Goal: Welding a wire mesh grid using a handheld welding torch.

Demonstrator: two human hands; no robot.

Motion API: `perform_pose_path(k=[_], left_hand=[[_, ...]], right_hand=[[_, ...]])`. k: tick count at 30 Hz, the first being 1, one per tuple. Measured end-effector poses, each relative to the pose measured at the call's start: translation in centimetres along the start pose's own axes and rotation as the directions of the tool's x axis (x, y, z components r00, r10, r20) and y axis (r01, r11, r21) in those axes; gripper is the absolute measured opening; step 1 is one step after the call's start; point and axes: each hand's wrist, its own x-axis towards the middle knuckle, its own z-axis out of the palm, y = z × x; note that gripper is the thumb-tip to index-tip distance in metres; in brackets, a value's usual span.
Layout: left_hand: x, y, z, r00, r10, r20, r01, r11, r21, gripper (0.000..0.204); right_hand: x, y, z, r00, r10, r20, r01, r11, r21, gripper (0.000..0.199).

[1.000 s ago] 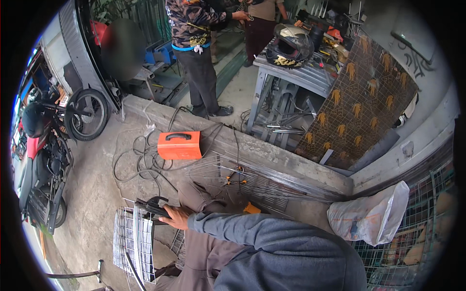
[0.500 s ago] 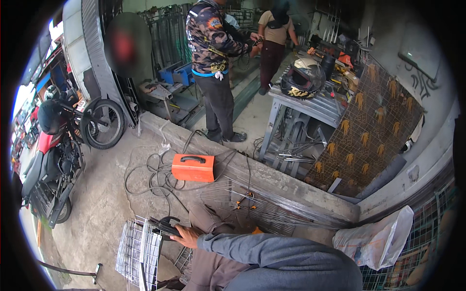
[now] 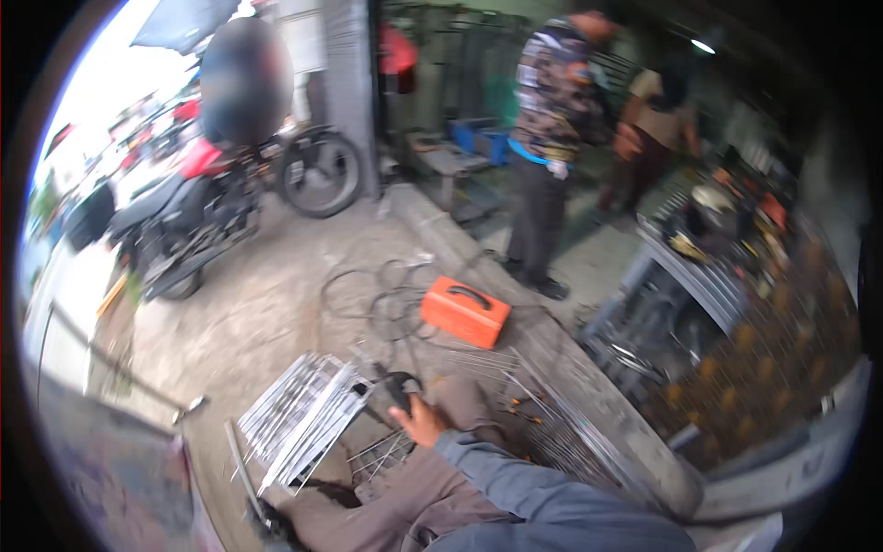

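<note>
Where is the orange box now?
In the head view, the orange box sits on the ground at centre, beside coiled cables, beyond the hand.

Surface: a rough concrete floor (image 3: 267,313) is seen.
Near the raised curb: an orange box (image 3: 465,312) is set among looped cables (image 3: 382,294).
Lower part: metal grilles (image 3: 299,419) are laid flat.
Far edge: a motorcycle (image 3: 216,207) is parked.

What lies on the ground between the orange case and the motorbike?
In the head view, loose dark cables coil on bare concrete between the orange case and the motorbike.
</note>
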Motion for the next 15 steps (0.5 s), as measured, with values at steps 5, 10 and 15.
perform_pose_path(k=[5, 10, 15], left_hand=[[-5.6, -4.8, 9.3, 0.965, 0.12, 0.235, -0.042, 0.949, -0.313, 0.031], [-8.3, -6.0, 8.0, 0.948, 0.253, 0.192, -0.139, 0.873, -0.468, 0.029], [-8.0, -7.0, 5.9, 0.987, 0.163, 0.011, -0.151, 0.934, -0.325, 0.04]], right_hand=[[-0.5, -0.6, -3.1, 0.994, 0.107, -0.015, -0.107, 0.989, -0.102, 0.056], [-0.5, -0.3, -3.3, 0.995, 0.074, 0.064, -0.069, 0.995, -0.073, 0.054], [-1.2, -2.1, -3.6, 0.978, 0.122, 0.172, -0.091, 0.98, -0.179, 0.058]])
